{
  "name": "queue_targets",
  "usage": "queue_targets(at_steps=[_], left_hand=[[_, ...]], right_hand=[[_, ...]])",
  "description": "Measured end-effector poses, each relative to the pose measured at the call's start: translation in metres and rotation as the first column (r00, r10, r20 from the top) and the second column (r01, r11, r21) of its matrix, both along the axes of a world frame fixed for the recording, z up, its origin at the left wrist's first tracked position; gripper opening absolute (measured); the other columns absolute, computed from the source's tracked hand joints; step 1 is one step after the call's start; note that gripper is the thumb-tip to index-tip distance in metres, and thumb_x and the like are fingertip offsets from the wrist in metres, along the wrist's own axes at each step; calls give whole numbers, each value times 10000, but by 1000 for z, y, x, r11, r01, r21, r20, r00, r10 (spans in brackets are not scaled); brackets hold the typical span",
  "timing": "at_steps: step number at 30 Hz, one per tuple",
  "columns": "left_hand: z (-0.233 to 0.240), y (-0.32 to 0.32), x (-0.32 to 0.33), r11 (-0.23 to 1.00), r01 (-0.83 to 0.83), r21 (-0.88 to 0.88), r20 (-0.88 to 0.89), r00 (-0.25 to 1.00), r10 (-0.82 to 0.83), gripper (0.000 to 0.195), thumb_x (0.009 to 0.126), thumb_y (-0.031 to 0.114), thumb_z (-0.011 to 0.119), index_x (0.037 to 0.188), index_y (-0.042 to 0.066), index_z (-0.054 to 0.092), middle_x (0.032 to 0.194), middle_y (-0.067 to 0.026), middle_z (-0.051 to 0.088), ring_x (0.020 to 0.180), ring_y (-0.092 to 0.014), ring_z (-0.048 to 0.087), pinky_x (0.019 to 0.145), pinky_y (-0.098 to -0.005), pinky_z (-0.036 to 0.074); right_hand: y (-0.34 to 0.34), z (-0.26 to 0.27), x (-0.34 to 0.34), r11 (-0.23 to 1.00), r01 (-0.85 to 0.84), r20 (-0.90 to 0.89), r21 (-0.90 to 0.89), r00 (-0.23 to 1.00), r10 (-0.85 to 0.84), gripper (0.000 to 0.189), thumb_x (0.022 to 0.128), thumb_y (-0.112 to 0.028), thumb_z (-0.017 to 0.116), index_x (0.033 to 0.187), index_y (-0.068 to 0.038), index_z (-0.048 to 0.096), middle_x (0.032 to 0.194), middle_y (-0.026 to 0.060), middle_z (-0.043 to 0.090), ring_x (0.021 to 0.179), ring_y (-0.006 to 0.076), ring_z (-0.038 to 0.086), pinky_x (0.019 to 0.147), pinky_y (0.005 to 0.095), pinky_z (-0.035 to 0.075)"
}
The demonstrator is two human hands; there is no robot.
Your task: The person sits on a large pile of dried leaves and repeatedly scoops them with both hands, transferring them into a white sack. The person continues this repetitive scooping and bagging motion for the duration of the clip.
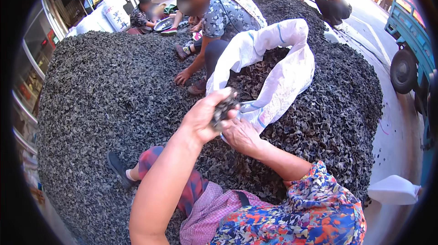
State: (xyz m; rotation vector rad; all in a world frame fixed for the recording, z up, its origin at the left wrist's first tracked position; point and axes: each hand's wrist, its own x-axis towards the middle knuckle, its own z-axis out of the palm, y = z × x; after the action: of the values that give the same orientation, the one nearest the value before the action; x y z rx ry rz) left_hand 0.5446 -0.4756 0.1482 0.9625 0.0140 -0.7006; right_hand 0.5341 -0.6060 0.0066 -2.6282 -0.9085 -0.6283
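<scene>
My left hand (202, 116) is closed around a clump of dried dark fungus (224, 110), blurred, at the near edge of a white woven sack (285, 77). Just beside it, my right hand (241, 135) holds the sack's near rim, its fingertips partly hidden behind the left hand. The sack's mouth gapes, its rim edged with blue stripes, and brown-black pieces (260, 69) like wood ear mushroom show inside. Around the sack and under my legs spreads a large heap of the same curled dark pieces (102, 98).
Beyond the sack, a person in a flowered shirt (227, 19) bends with one hand on the heap. More people sit at a metal bowl (164, 24) near full white sacks (99, 17). Another person (332, 2) squats far right, near a blue cart (412, 26). A white plastic container (393, 189) lies right.
</scene>
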Motion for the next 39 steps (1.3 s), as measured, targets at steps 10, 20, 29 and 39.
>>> queue_targets(at_steps=[10, 20, 29, 39], left_hand=[[-37, -56, 63, 967, -174, 188, 94, 983, 159, 473, 897, 438, 494, 1273, 161, 419, 1241, -56, 496, 1088, -264, 528, 806, -558, 445], [-28, -5, 46, 913, -276, 300, 203, 954, 222, 675, 913, 501, 370, 1404, 46, 280, 1492, -165, 144, 1366, -364, 147, 1044, -545, 233], [-25, -24, 25, 926, -161, 341, 351, 936, 34, 825, 847, 579, 488, 1452, 115, 171, 1519, -114, 94, 1314, -401, 247, 937, -573, 346], [-11, 91, -48, 872, -445, 204, 493, 816, 301, 256, 881, 228, 545, 960, -7, 612, 850, -105, 647, 739, -202, 659, 648, -308, 506]], right_hand=[[-3, -1, -7, 995, -99, 49, -20, 994, 100, 188, 778, -181, 540, 915, -55, 564, 857, 93, 578, 794, 258, 575, 688, 398, 421], [-8, 24, -12, 992, -122, 7, 32, 993, 122, 238, 752, -279, 639, 848, -71, 577, 816, 81, 600, 847, 243, 576, 761, 390, 399], [1, 17, -15, 988, -143, 166, -62, 974, 151, 147, 722, -106, 551, 866, -98, 579, 796, 43, 572, 798, 206, 566, 703, 347, 416], [1, 54, -18, 991, -3, 368, 134, 929, -47, 150, 758, 27, 570, 875, -50, 624, 870, 104, 629, 811, 273, 610, 703, 374, 482]])
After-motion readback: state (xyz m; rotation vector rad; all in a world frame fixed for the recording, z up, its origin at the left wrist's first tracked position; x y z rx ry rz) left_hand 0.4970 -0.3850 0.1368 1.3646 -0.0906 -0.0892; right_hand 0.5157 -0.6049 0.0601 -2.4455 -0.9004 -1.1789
